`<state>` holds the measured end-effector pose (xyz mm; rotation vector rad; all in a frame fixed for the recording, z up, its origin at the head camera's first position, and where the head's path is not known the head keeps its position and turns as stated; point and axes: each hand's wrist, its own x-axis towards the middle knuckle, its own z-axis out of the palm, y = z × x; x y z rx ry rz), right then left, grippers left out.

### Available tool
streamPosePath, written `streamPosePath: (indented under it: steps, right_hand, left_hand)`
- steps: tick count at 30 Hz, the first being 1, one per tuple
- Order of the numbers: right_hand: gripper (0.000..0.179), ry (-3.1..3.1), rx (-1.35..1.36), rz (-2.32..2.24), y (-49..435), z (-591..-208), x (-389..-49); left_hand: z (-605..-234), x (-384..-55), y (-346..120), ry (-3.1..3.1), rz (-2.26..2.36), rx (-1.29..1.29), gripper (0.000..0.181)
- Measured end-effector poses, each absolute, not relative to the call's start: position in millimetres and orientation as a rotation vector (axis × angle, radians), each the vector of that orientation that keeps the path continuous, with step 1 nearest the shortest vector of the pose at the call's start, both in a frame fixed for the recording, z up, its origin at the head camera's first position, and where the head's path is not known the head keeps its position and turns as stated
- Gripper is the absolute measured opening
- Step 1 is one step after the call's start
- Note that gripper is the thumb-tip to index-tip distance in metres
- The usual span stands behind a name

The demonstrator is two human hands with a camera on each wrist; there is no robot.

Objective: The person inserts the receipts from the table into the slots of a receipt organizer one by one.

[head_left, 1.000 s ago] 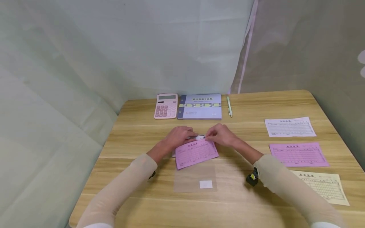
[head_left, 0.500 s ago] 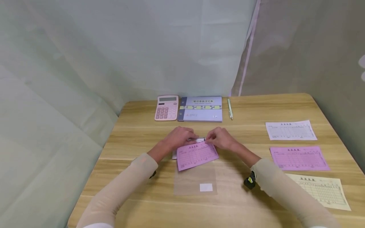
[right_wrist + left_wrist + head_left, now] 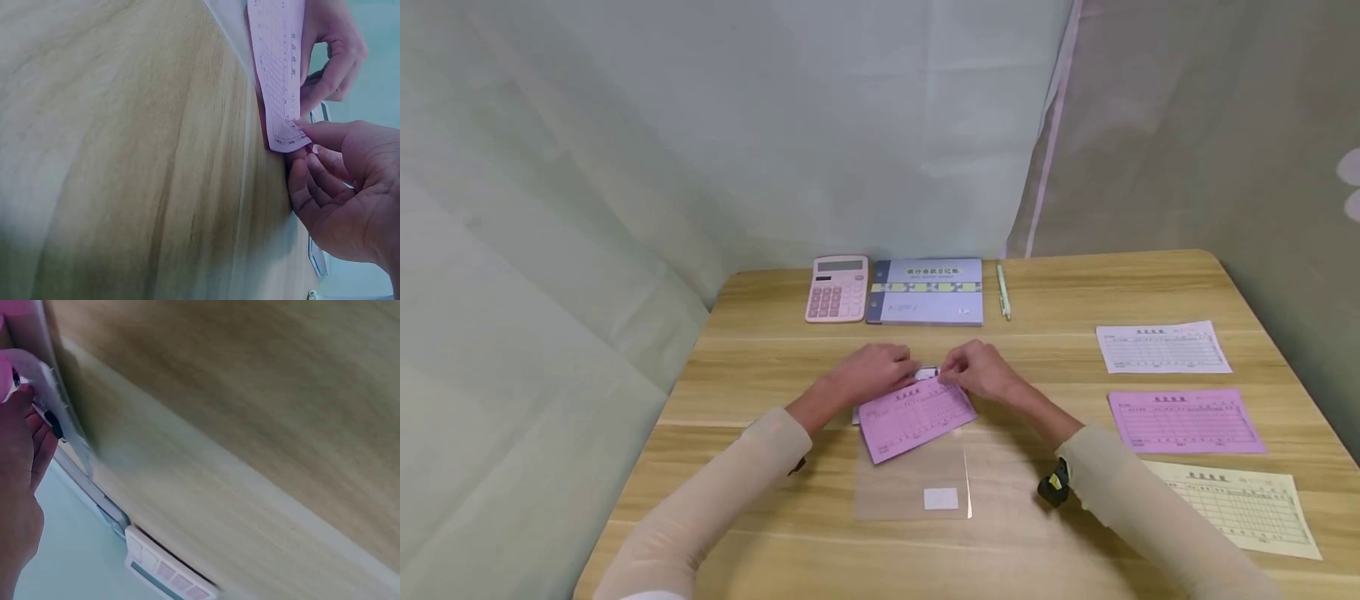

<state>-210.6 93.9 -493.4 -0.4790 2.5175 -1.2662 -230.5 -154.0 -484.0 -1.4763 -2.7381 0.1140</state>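
On the table in front of me lies a clear clipboard (image 3: 898,487) with a small white label (image 3: 941,499) near its lower right corner. Its metal clip (image 3: 928,372) shows between my hands at the top edge. My left hand (image 3: 874,372) grips this clip; in the left wrist view a black tip of the clip (image 3: 53,424) sits by its fingers. A pink printed slip (image 3: 917,421) lies tilted over the board, covering its upper part. My right hand (image 3: 981,371) pinches the slip's top right corner between thumb and finger. A pale edge peeks out under the slip's left side.
Along the back stand a pink calculator (image 3: 838,289), a blue account book (image 3: 927,292) and a green pen (image 3: 1003,292). At the right lie a white slip (image 3: 1163,348), another pink slip (image 3: 1187,422) and a yellow slip (image 3: 1240,507). Curtains hang behind.
The pink slip has turned to a steeper tilt, its lower left corner swinging toward me. My left fingers have shifted slightly at the clip. My right hand keeps its pinch.
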Motion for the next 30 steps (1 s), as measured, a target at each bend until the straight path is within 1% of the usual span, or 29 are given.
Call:
streamPosePath:
  steps: [4,8,15,23,30]
  right_hand:
    - [0.005,2.551,-0.508,-1.251,93,-494,-209]
    - [0.005,2.575,-0.524,-1.230,92,-495,-208]
    - [0.006,2.601,-0.519,-1.202,90,-494,-206]
    - [0.005,2.638,-0.532,-1.170,88,-494,-205]
    - [0.007,2.659,-0.549,-1.155,88,-493,-205]
  left_hand:
    - [-488,-228,-154,-2.639,0.236,-1.499,0.031]
    - [-490,-226,-154,-2.595,0.264,-1.501,0.030]
    - [-489,-225,-154,-2.650,0.210,-1.465,0.030]
    - [-485,-228,-151,-2.664,0.136,-1.472,0.025]
    - [-476,-234,-148,-2.833,0.017,-1.452,0.023]
